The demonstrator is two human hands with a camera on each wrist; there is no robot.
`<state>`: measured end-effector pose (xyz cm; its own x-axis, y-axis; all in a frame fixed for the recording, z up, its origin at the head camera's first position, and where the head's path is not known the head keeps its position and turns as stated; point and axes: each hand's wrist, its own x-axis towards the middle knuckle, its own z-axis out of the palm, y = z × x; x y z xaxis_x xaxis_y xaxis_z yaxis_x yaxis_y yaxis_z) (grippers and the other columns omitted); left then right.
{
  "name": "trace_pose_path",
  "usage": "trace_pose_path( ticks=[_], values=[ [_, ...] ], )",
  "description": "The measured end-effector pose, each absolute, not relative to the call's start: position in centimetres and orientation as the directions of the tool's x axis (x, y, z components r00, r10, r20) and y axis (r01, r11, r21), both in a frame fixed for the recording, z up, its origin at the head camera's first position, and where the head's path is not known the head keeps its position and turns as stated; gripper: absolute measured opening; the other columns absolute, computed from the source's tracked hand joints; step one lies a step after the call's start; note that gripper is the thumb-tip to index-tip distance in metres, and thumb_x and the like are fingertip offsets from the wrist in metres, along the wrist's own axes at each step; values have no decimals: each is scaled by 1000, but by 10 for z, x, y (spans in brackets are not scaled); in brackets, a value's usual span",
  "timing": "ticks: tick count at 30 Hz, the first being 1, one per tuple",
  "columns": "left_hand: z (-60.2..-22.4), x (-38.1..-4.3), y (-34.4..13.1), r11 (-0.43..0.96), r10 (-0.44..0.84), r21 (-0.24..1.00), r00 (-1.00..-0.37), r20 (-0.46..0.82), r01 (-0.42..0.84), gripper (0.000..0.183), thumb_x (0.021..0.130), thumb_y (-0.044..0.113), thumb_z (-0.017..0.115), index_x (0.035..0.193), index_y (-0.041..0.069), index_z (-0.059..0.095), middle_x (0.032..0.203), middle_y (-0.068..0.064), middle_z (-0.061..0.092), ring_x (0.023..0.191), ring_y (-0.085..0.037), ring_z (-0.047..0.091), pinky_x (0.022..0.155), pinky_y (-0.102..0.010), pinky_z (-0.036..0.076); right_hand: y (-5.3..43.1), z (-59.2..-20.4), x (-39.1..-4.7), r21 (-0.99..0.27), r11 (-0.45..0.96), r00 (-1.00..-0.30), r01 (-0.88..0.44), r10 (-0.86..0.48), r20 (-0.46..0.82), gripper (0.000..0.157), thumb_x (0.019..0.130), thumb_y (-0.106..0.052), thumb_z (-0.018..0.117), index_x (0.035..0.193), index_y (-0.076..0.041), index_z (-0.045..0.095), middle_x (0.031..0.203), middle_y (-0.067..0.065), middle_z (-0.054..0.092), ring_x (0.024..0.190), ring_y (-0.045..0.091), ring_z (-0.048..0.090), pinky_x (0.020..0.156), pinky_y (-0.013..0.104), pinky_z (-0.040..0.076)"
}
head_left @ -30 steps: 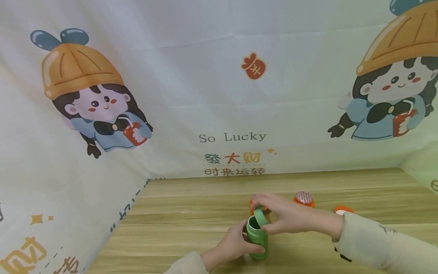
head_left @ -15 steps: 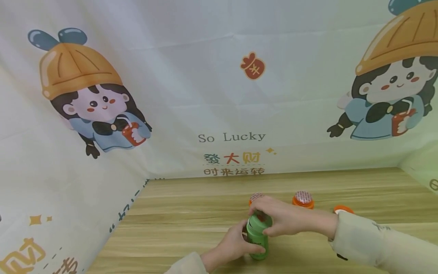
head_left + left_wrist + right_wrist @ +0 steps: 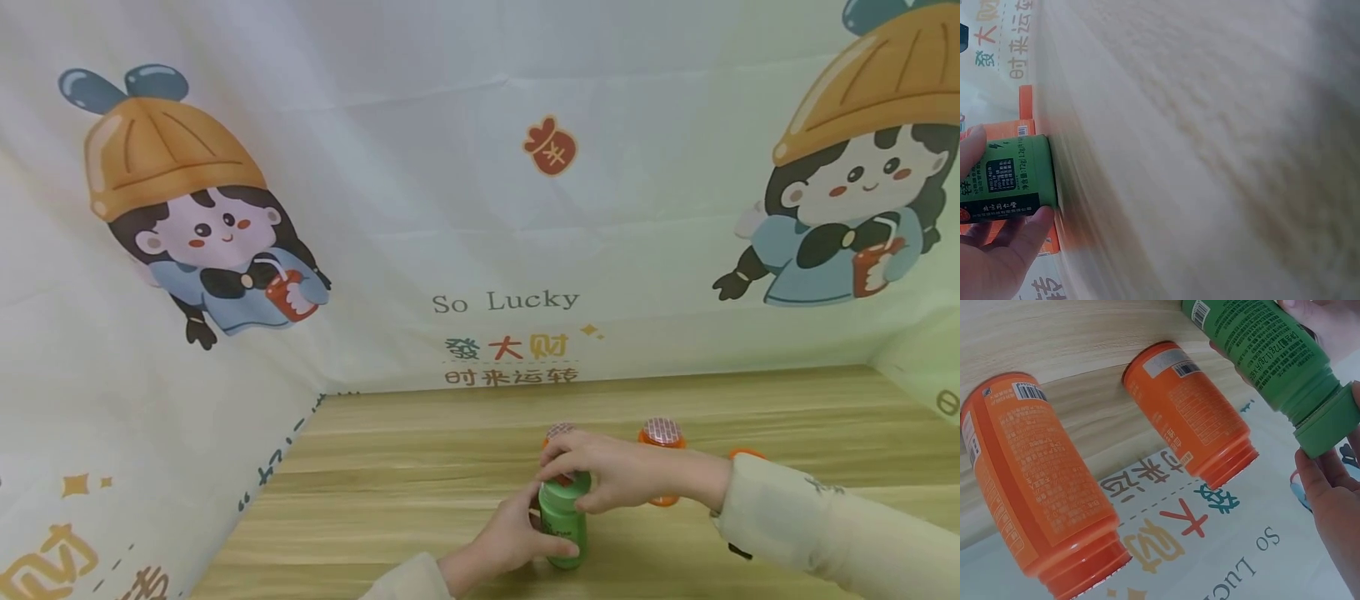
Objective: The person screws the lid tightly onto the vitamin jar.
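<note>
An upright green bottle point(image 3: 564, 537) with printed labels stands on the wooden table. My left hand point(image 3: 508, 533) grips its body, thumb across the front; the left wrist view shows fingers point(image 3: 1029, 240) around the bottle near its base. From above, my right hand point(image 3: 618, 473) pinches the green cap point(image 3: 1329, 422) at its rim. In the right wrist view the cap sits on the neck, slightly tilted, with a narrow gap showing beneath it. My right hand covers part of the cap in the head view.
Two orange bottles point(image 3: 1041, 481) with foil-sealed mouths and no caps stand behind the green one. Farther right, an orange lid point(image 3: 747, 455) is mostly hidden by my right sleeve point(image 3: 810, 517). A printed white cloth point(image 3: 390, 208) borders the table at back and sides.
My right hand has brought the cap down from a tilted position over the open mouth onto the bottle's neck. The left hand keeps its grip, almost unmoved.
</note>
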<state>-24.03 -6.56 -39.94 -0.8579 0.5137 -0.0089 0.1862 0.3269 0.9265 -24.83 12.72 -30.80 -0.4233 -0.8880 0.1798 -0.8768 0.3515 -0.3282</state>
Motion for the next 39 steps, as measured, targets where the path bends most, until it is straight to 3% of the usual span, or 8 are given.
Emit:
trace_pose_path(
  ticks=[10,15,22,26,33,39],
  values=[
    [-398,-242,-66,348,509,916,-861,-5,200,60,71,3,76,124,5,47,107,-5,57,88,-17,58,78,-31,51,125,-309,-249,-310,391,-463,-867,-862,207,33,79,-6,67,112,-11,63,117,5,53,110,20,48,90,30,45],
    [-398,-244,-66,354,515,914,-857,-13,199,65,70,2,76,127,6,46,103,-5,57,86,-17,58,77,-30,51,126,-309,-250,-284,384,-449,-879,-866,218,32,79,-10,69,111,-13,64,118,8,54,111,24,49,91,33,45],
    [-396,-246,-65,348,524,912,-851,4,218,61,70,0,77,123,5,49,101,-4,58,84,-14,57,73,-22,49,124,-308,-252,-237,345,-393,-908,-897,202,34,80,-10,69,113,-13,65,113,6,56,104,18,51,86,29,46],
    [-397,-247,-65,336,530,914,-848,16,228,60,69,0,76,123,4,49,100,-4,58,83,-14,57,73,-21,49,123,-308,-253,-239,352,-398,-905,-900,180,33,81,-12,69,113,-12,65,112,7,56,103,17,51,85,28,46],
    [-397,-247,-65,339,538,910,-842,19,238,61,70,1,76,124,4,48,98,-3,59,83,-13,57,72,-20,49,122,-310,-252,-251,412,-459,-876,-873,164,30,82,-18,68,111,-12,65,112,7,56,102,17,52,83,27,47],
    [-397,-246,-66,306,557,928,-830,6,212,55,72,-1,74,121,2,49,107,-5,57,90,-16,59,78,-23,50,116,-313,-249,-255,515,-562,-818,-809,170,29,81,-26,69,106,-14,66,98,-2,53,85,7,48,72,21,45]
  ],
)
